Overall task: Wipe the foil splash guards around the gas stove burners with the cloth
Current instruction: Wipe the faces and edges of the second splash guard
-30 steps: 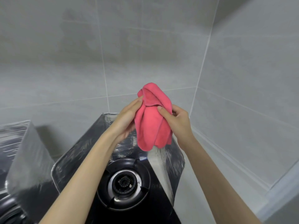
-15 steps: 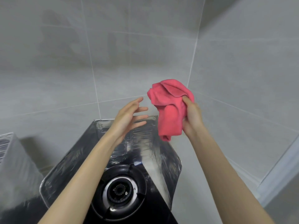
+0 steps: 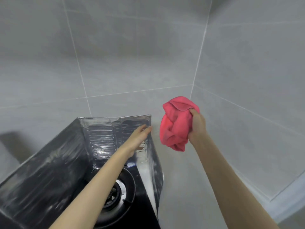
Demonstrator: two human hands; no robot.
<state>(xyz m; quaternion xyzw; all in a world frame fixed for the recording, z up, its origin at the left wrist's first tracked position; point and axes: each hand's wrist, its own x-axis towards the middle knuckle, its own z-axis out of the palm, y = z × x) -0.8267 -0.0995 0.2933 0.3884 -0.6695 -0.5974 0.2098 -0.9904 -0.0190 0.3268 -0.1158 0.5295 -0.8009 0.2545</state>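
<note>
I note the right hand (image 3: pixel 197 128) with its grip closed round a bunched pink cloth (image 3: pixel 175 128), held in the air to the right of the crinkled silver foil splash guard (image 3: pixel 102 138) and clear of it. The left hand (image 3: pixel 137 138) reaches, fingers straight and grip wide, to the guard's back right corner. Blur prevents me confirming contact. The guard stands round a black gas burner (image 3: pixel 115 194).

Soft even light, foil guard (image 3: pixel 102 138) glare, edges warped w/ blur
</note>
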